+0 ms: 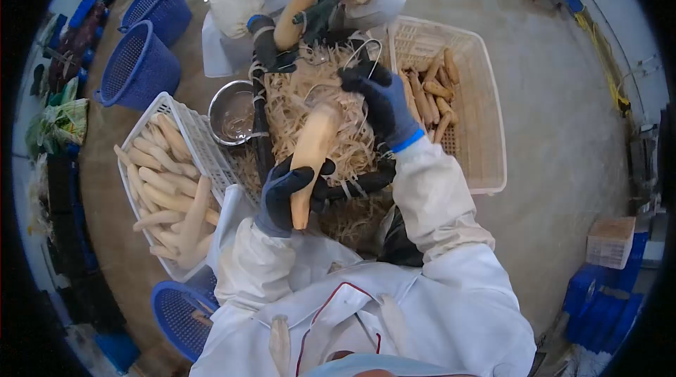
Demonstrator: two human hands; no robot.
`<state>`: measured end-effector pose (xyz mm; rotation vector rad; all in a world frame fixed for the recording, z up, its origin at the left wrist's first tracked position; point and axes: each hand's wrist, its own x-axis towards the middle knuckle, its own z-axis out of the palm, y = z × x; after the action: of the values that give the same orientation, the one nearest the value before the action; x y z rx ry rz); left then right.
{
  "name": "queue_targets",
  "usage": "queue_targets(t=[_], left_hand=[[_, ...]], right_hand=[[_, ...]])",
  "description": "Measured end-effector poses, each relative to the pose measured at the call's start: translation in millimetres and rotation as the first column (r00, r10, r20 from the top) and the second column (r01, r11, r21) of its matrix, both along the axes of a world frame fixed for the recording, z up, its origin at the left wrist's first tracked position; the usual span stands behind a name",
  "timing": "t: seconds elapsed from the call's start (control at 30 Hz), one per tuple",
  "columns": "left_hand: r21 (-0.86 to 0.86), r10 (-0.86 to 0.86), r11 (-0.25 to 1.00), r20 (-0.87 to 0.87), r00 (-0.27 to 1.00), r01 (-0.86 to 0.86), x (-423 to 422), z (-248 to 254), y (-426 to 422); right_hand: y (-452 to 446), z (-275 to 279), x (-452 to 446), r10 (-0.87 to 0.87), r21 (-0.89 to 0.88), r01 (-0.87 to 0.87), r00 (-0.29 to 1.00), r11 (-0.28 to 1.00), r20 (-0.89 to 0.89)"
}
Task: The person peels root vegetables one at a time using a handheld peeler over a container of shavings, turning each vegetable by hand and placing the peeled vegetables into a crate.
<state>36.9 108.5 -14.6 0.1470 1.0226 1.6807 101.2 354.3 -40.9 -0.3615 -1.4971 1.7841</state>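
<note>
My left hand (285,197), in a dark glove, grips the lower part of a long, pale yellow root vegetable (315,141). The root slants upward, away from my body. Closed around a peeler with a bent wire frame (365,106), my gloved right hand (380,99) is right of the root's upper end. Whether the peeler's blade touches the root I cannot tell. Beneath both hands, a dark-edged tub holds a heap of thin peel strips (282,116).
Opposite me, a co-worker's gloved hands hold another root (297,14). At left, a white crate (211,145) holds peeled roots, beside a metal bowl (231,113). A right-hand crate (486,130) contains browner roots. Blue baskets (141,71) stand on the floor at left.
</note>
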Motion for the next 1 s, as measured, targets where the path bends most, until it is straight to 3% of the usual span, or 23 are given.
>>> queue_targets(t=[0.07,0.1,0.2,0.27,0.3,0.37,0.43,0.47,0.57,0.63,0.7,0.73,0.83,0.87,0.93,1.0], left_hand=[[0.062,-0.042,0.997,0.027,0.999,0.04,-4,-1,-5],[0.08,-0.055,0.995,0.033,0.998,0.052,-6,1,-6],[-0.005,-0.039,0.999,0.015,0.999,0.039,-7,9,-9],[-0.112,-0.006,0.994,-0.039,0.999,0.001,-6,4,-2],[-0.086,-0.022,0.996,-0.037,0.999,0.018,-4,2,-2],[-0.048,-0.061,0.997,-0.034,0.998,0.06,-2,-1,-8],[-0.033,-0.061,0.998,-0.028,0.998,0.06,-3,2,-12],[-0.005,-0.049,0.999,-0.001,0.999,0.049,-4,9,-14],[-0.049,0.035,0.998,-0.077,0.996,-0.039,-5,3,-15],[-0.064,0.088,0.993,-0.135,0.987,-0.098,-1,-5,-8],[-0.059,0.062,0.996,-0.029,0.998,-0.064,-3,-5,-6],[-0.052,0.025,0.998,0.064,0.998,-0.021,-5,-3,-9],[-0.016,-0.058,0.998,0.019,0.998,0.058,-8,10,-13],[0.061,-0.05,0.997,0.023,0.999,0.048,-6,9,-13],[0.016,-0.008,1.0,-0.058,0.998,0.009,-2,18,-12],[0.012,0.003,1.0,-0.18,0.984,0.0,-2,16,-8]], right_hand=[[24,-14,-2,-0.207,-0.013,0.208,0.978,0.978,0.03],[36,-18,1,-0.297,-0.199,0.312,0.949,0.929,0.103],[7,21,11,-0.081,-0.174,0.086,0.996,0.981,0.04],[-30,13,3,0.112,-0.196,-0.11,0.994,0.974,-0.002],[-53,35,8,0.175,0.102,-0.188,0.977,0.977,0.126],[-30,-12,-2,0.197,-0.005,-0.198,0.974,0.98,0.11],[10,-7,-2,-0.043,-0.159,0.056,0.996,0.986,0.082],[26,0,2,-0.223,-0.055,0.236,0.958,0.97,0.182],[18,10,9,-0.1,-0.19,0.104,0.995,0.976,0.029],[-36,17,7,0.136,-0.244,-0.115,0.988,0.963,0.07],[-54,23,8,0.267,-0.047,-0.263,0.952,0.964,0.148],[-39,13,7,0.236,-0.214,-0.21,0.966,0.954,0.103],[10,0,1,-0.145,0.028,0.142,0.976,0.989,0.161],[20,-11,-1,-0.162,0.043,0.157,0.963,0.987,0.217],[27,-27,-1,-0.208,0.067,0.197,0.92,0.978,0.331],[11,-38,-4,-0.015,-0.038,0.03,0.946,0.999,0.324]])
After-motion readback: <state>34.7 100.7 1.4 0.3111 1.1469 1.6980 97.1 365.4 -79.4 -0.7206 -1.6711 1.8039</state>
